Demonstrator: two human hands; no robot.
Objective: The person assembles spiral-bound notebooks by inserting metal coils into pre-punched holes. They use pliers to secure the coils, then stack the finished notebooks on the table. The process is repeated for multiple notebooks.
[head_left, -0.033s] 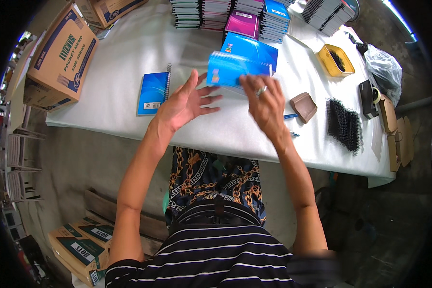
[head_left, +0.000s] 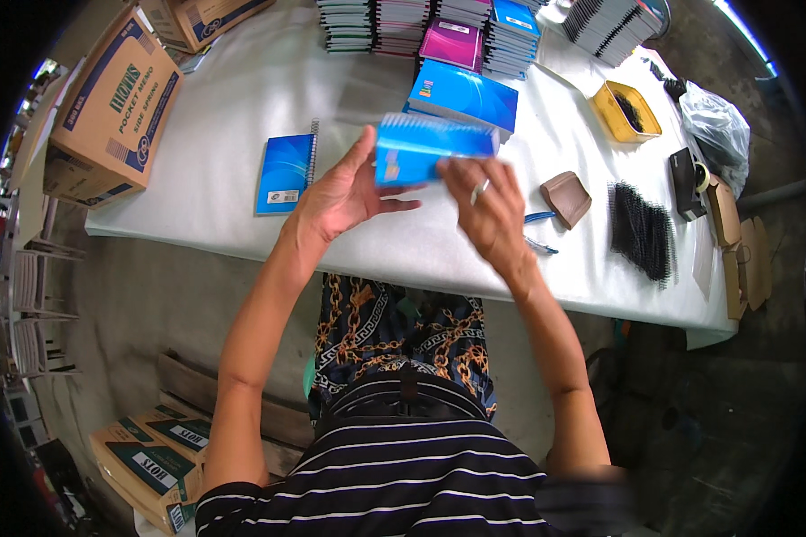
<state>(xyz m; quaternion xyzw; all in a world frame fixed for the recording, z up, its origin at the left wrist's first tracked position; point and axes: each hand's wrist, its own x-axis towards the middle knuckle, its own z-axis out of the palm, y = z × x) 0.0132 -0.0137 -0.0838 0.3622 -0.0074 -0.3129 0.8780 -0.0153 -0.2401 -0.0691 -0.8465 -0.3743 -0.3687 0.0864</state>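
A small blue spiral notebook [head_left: 425, 154], blurred by motion, is pinched at its lower right by my right hand [head_left: 491, 201]. A row of coil loops shows along its upper edge. My left hand [head_left: 342, 195] is open at the notebook's left end, thumb raised beside the edge. Its fingers reach out beneath the notebook, which partly hides them. On the table to the left lies another blue spiral notebook [head_left: 287, 170], its coil on the right side. Just beyond my hands sits a stack of blue-covered pads [head_left: 466, 94].
Piled notebooks [head_left: 452, 45] line the far side. Rightward are a yellow tub [head_left: 620, 112], a brown tray-like piece [head_left: 566, 199], blue-handled pliers [head_left: 540, 231], black coils [head_left: 642, 233], a tape roll [head_left: 701, 177] and a plastic bag [head_left: 716, 134]. A carton [head_left: 116, 107] stands left.
My right hand has brought the notebook left and slightly nearer to me. It now overlaps the fingers of my left hand, which was apart from it or only touching its edge.
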